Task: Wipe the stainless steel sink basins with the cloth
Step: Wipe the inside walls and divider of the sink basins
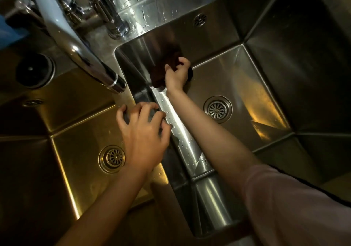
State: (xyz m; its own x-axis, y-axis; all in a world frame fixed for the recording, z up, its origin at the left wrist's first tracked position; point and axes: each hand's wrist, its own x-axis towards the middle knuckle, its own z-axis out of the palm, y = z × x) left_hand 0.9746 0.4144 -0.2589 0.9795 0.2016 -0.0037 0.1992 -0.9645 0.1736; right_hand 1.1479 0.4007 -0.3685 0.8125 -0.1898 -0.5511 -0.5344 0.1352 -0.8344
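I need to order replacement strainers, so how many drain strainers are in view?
2. One drain sits in the left basin floor, just left of the left hand. The other drain sits in the right basin floor, right of the forearm. None seems hidden.

cloth (163, 68) partly behind rt hand (175, 76)

Brushed steel basins (237, 78), wet divider (182, 131); dark cloth (161, 74); glossy chrome faucet (79, 51)

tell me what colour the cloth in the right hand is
Dark brown, almost black in this dim light. The cloth shows only in the head view, gripped by the right hand.
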